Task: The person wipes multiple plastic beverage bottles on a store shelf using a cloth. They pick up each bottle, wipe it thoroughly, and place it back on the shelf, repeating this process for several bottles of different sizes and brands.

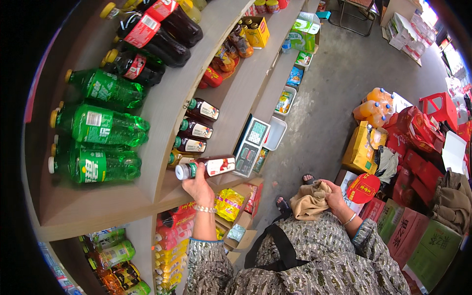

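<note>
My left hand point(199, 189) is wrapped round a dark bottle point(219, 166) with a white cap and a red-and-white label, at the front of the middle shelf. Beside it on that shelf stands a row of dark bottles point(196, 130) with green caps and pale labels. In my right hand point(335, 196), out in front of my body, a bunched tan cloth point(309, 200) is gripped. Part of the cloth hangs below the fingers.
Large green soda bottles point(105, 123) and dark cola bottles point(157, 39) fill the left shelf. A digital scale point(252, 146) sits past the held bottle. Cartons point(400, 231), a yellow box point(361, 147) and a red stool point(437, 108) crowd the right side.
</note>
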{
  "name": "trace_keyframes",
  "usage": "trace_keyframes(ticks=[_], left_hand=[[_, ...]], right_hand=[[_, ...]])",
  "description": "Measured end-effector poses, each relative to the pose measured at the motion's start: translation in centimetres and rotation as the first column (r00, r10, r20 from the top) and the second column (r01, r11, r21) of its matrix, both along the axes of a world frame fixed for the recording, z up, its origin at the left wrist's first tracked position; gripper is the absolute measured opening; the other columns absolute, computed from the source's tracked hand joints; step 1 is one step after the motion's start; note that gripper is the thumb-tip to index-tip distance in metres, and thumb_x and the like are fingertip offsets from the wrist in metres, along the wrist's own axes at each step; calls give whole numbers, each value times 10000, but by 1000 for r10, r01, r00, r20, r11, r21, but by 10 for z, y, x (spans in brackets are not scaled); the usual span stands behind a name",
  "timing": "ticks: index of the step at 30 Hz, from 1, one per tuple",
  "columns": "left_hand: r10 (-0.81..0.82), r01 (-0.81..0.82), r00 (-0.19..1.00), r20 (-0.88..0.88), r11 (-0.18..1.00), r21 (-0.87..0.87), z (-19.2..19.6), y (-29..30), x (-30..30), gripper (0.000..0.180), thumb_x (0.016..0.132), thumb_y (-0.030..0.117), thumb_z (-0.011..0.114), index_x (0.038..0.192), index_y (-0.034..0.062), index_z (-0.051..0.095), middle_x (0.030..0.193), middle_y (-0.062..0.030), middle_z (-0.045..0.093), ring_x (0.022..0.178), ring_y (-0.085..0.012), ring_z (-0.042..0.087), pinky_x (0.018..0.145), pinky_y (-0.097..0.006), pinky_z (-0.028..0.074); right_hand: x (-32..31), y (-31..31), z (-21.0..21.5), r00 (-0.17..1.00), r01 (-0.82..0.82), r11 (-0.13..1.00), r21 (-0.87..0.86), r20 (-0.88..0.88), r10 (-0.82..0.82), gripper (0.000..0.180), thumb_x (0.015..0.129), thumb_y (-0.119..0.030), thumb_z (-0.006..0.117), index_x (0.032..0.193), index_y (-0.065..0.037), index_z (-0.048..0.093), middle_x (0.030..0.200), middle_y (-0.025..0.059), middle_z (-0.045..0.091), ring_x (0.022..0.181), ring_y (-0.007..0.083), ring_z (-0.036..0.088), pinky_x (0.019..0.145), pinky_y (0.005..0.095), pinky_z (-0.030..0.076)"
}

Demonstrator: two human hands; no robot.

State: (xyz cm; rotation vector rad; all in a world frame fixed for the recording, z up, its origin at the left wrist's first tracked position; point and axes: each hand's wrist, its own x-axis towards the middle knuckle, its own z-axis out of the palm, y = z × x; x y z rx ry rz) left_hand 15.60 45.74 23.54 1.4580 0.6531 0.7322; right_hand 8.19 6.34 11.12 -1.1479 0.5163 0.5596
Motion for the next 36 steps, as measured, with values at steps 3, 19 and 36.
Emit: trace_keyframes(ticks=[3, 19, 36], left_hand=[[19, -20, 1000, -23, 1000, -24, -1, 12, 21, 260, 816, -14, 752, 1050, -41, 645, 998, -81, 661, 873, -157, 628, 815, -330, 542], [-99, 126, 970, -221, 985, 115, -15, 56, 42, 458, 739, -102, 745, 1171, -7, 628, 1106, -62, 663, 964, -171, 633, 908, -327, 501], [218, 219, 882, -418, 594, 774, 28, 48, 39, 434, 701, 175, 836, 1068, 34, 652, 962, -163, 684, 854, -323, 630, 798, -416, 499]], right_hand=[[-8, -12, -10, 999, -9, 1000, -30, -40, 8, 434, 839, 110, 620, 1258, -1, 601, 1120, 57, 665, 1006, 157, 641, 894, 300, 542], [-9, -32, -14, 997, 21, 1000, -6, -73, -22, 445, 832, 130, 591, 1248, -26, 615, 1111, 41, 666, 1005, 148, 639, 893, 287, 540], [-20, -35, -20, 995, 12, 1000, 3, -102, -11, 429, 824, 91, 656, 1236, -23, 619, 1100, 28, 672, 982, 136, 639, 876, 280, 537]])
